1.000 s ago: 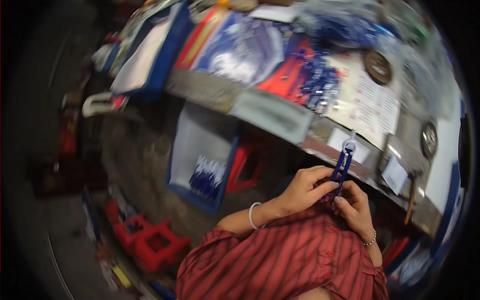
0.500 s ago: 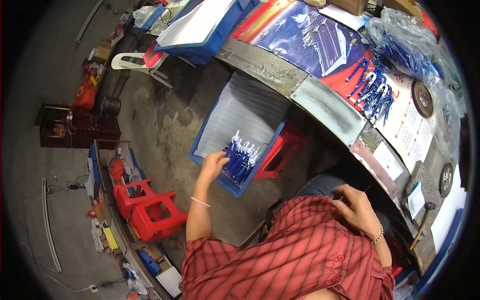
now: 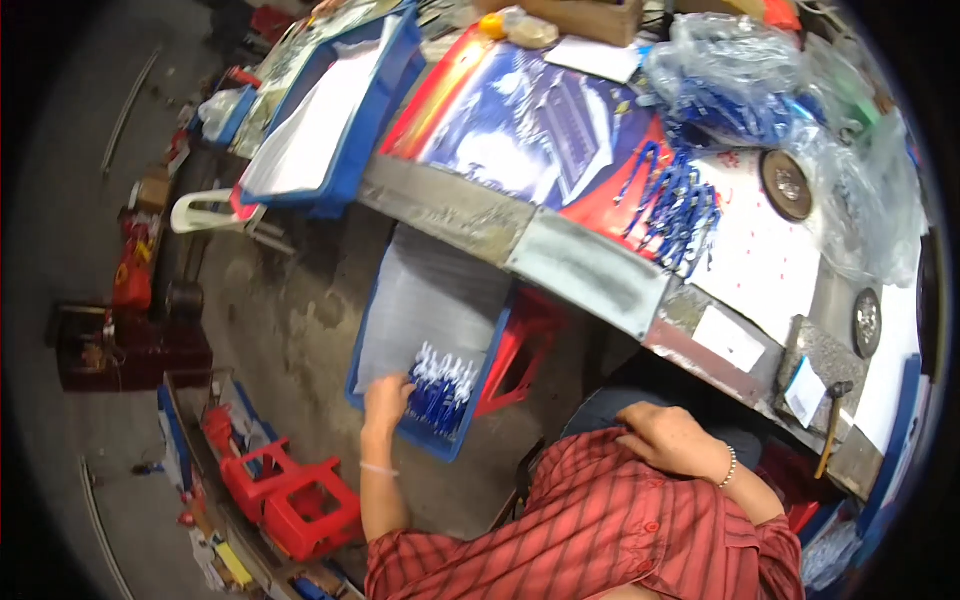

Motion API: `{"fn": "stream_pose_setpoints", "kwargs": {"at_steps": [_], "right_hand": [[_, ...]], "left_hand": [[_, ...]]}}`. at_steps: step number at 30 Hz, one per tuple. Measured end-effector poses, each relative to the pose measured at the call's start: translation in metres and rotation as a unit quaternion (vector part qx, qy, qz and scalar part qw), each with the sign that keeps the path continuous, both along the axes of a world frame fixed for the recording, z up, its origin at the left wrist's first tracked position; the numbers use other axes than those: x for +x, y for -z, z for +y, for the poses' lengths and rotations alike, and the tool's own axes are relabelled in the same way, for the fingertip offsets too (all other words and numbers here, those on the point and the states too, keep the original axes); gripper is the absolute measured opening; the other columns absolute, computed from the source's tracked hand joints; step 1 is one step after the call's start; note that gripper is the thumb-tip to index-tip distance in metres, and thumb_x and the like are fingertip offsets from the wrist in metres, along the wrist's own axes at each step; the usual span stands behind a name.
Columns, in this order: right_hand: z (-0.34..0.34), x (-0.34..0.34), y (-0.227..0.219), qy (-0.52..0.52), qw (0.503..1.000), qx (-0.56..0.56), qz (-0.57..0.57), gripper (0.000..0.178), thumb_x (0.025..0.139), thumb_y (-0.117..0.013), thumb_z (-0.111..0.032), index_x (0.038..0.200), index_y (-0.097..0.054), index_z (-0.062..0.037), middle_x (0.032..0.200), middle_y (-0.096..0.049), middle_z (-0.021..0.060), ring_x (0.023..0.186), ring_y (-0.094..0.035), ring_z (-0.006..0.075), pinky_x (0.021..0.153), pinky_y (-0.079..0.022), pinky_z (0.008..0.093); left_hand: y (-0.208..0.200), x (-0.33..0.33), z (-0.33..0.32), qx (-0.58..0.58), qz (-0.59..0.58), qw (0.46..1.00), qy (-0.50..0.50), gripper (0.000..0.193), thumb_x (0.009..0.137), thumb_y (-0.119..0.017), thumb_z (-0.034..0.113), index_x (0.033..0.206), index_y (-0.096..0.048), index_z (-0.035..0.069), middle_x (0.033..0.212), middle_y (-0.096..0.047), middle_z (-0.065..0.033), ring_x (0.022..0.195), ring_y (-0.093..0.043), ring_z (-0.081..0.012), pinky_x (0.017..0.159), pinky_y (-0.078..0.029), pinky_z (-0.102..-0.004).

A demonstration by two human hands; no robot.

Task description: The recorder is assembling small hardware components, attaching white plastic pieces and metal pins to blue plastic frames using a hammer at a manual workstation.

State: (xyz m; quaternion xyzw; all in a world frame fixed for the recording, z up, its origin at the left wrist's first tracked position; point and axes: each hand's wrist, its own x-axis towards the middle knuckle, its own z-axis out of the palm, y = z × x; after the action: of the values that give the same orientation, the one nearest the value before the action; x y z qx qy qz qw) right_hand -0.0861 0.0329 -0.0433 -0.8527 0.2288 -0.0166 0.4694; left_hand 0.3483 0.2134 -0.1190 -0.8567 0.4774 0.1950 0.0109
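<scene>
My left hand (image 3: 388, 402) reaches into a blue plastic bin (image 3: 447, 447), its fingers pinched together at the left side of a bunch of slim blue pieces with white tips (image 3: 442, 398). Whether a piece is between those fingers is too small and blurred to tell. Pale foam sheet (image 3: 425, 295) lines the bin and lies under the bunch. Over my lap, below the table edge, my right hand (image 3: 678, 440) rests with loosely stretched fingers and nothing in it. More slim blue-and-white pieces (image 3: 675, 215) lie in a row on the table.
A red stool (image 3: 515, 365) stands beside the bin, partly under it. Along the worktable's edge (image 3: 440, 205) are a second blue bin (image 3: 335, 175), clear plastic bags (image 3: 725, 75), round metal discs (image 3: 788, 185) and a hammer (image 3: 835, 420) by a stone block. Red stools (image 3: 300, 505) stand at left.
The whole view has shifted, so the table and bin appear farther left and lower. My left hand stays beside the bunch in the bin. My right hand remains over my lap.
</scene>
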Motion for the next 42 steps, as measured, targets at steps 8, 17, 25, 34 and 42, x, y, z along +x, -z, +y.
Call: {"fn": "stream_pose_setpoints", "kwargs": {"at_steps": [8, 17, 25, 34, 42], "right_hand": [[-0.024, -0.013, -0.009, 0.016, 0.998, 0.057, -0.003, 0.03, 0.085, -0.06, -0.021, 0.104, -0.055, 0.0014, 0.094, -0.06, 0.0193, 0.083, -0.06, 0.0375, 0.07, -0.049, 0.0425], [-0.021, -0.068, -0.027, 0.179, 0.981, 0.08, 0.003, 0.03, 0.084, -0.061, -0.021, 0.105, -0.056, 0.0009, 0.098, -0.061, 0.0189, 0.087, -0.061, 0.0349, 0.075, -0.049, 0.0402], [-0.025, -0.102, -0.037, 0.25, 0.961, 0.115, -0.004, 0.03, 0.085, -0.06, -0.022, 0.105, -0.056, 0.0007, 0.096, -0.061, 0.0182, 0.085, -0.062, 0.0337, 0.074, -0.049, 0.0392], [-0.058, -0.17, -0.082, 0.299, 0.954, 0.019, -0.018, 0.029, 0.084, -0.064, -0.018, 0.107, -0.058, -0.0025, 0.093, -0.063, 0.0146, 0.085, -0.063, 0.0299, 0.072, -0.05, 0.0346], [-0.201, -0.242, -0.064, 0.478, 0.856, -0.195, -0.032, 0.019, 0.082, -0.057, -0.01, 0.095, -0.058, 0.0027, 0.085, -0.063, 0.0168, 0.075, -0.061, 0.0286, 0.069, -0.047, 0.0343]], "left_hand": [[-0.113, -0.131, -0.2, -0.313, 0.235, 0.912, 0.124, 0.017, 0.083, -0.063, 0.007, 0.096, -0.063, -0.004, 0.088, -0.065, -0.0141, 0.076, -0.064, -0.0193, 0.068, -0.05, -0.0268], [-0.034, -0.204, -0.407, -0.333, 0.082, 0.907, 0.244, 0.04, 0.078, -0.059, 0.01, 0.116, -0.053, 0.001, 0.081, -0.064, -0.018, 0.078, -0.064, -0.0297, 0.071, -0.049, -0.0363], [-0.038, -0.188, -0.423, -0.182, 0.163, 0.954, 0.175, 0.045, 0.075, -0.058, 0.011, 0.115, -0.051, -0.007, 0.071, -0.062, -0.0121, 0.064, -0.06, -0.0212, 0.061, -0.048, -0.0318], [-0.064, -0.149, -0.396, -0.183, 0.545, 0.818, 0.017, 0.018, 0.085, -0.051, 0.012, 0.093, -0.055, -0.004, 0.071, -0.056, -0.0077, 0.062, -0.055, -0.015, 0.054, -0.044, -0.0265], [-0.101, -0.199, -0.313, -0.287, 0.72, 0.63, -0.054, 0.018, 0.085, -0.049, 0.006, 0.102, -0.047, 0.001, 0.08, -0.059, -0.0126, 0.072, -0.059, -0.0225, 0.067, -0.051, -0.0333]]}}
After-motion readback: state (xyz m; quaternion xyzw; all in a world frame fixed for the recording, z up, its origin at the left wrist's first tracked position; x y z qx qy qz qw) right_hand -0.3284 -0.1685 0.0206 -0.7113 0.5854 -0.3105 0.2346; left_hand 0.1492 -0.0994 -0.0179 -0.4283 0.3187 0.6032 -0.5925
